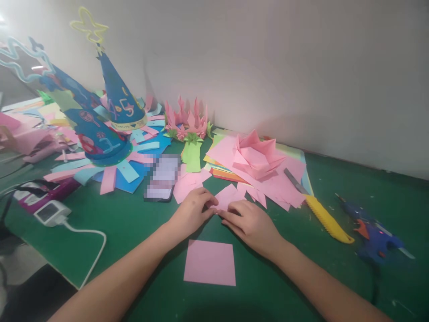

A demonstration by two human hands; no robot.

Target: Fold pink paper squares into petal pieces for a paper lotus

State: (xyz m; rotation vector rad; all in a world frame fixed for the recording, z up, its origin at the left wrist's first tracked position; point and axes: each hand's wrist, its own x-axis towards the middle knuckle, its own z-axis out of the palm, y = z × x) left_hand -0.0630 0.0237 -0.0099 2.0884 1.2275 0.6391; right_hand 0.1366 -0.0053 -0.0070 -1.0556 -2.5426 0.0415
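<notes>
Pink paper piece [229, 195] lies mid-surface, at the fingertips. Nearest, a flat pink rectangle [210, 263] rests on the green surface [268, 286], between the forearms; sleeveless wrists should pass clear of it. Left hand [196, 206] and right hand [253, 223] are mostly closed, fingers curled, tips almost meeting at the piece's near edge; whether they grip it cannot be told. Apply light, even pressure to avoid stray creases. Beyond, keep the folded pink shape [256, 154] undisturbed.
</notes>
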